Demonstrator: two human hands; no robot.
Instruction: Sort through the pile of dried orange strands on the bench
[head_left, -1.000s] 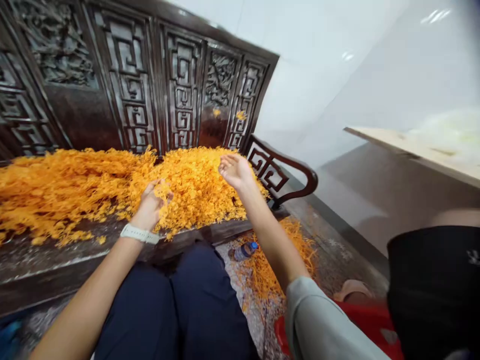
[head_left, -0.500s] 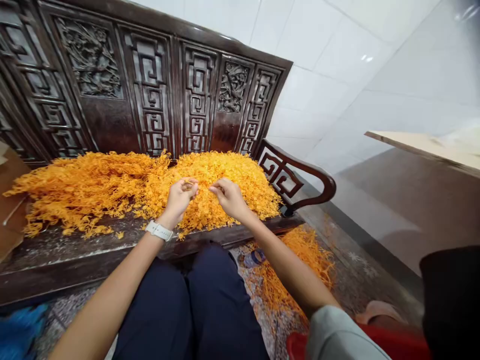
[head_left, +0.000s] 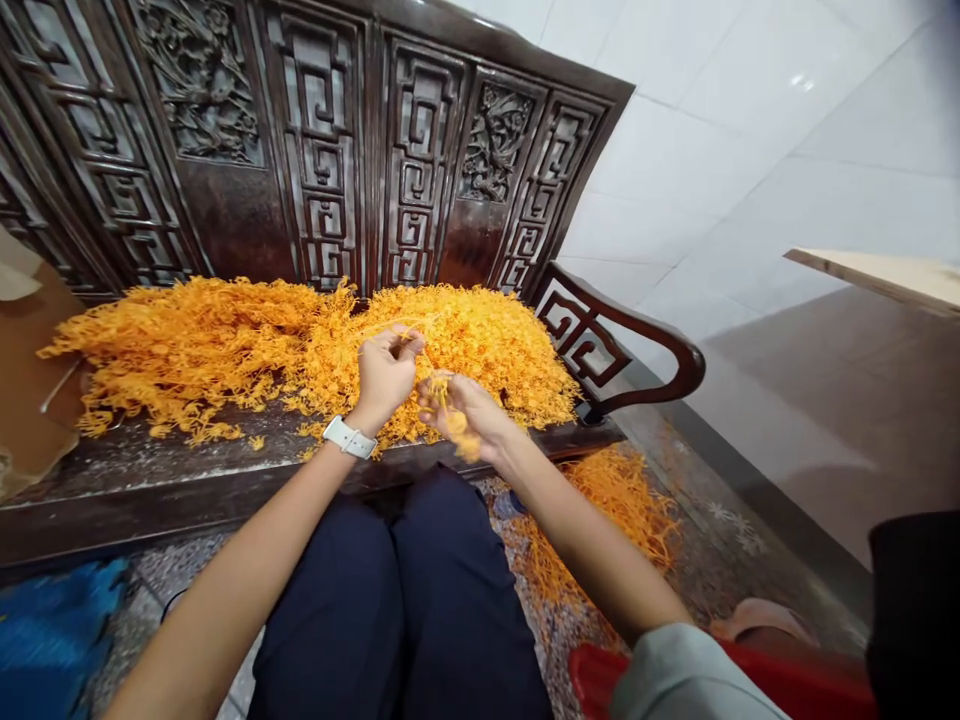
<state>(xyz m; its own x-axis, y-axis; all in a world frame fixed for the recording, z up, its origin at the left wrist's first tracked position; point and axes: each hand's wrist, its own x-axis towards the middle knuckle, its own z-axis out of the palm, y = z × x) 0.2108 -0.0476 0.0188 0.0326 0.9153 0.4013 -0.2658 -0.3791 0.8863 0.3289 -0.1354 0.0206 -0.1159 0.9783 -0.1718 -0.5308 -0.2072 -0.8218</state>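
Note:
My left hand, with a white watch on its wrist, is pinched closed over the heap. From its fingertips runs a thin orange strand. Lower and to the right, my right hand is turned palm up, its fingers curled around a small bunch of orange plastic sprigs that is partly blurred. The two hands are close together but apart. Behind them lies a bright heap of loose orange plastic pieces, branching and thin. A deeper orange pile spreads to its left on the bench seat.
The dark carved wooden bench has a curved armrest on the right. A cardboard box stands at the left end. More orange strands lie on the floor. A blue sheet, a red object and a board edge are nearby.
My right hand has dropped a little and turned palm up, with orange sprigs now showing in it. My left hand has turned over, its back facing me. The view has shifted slightly.

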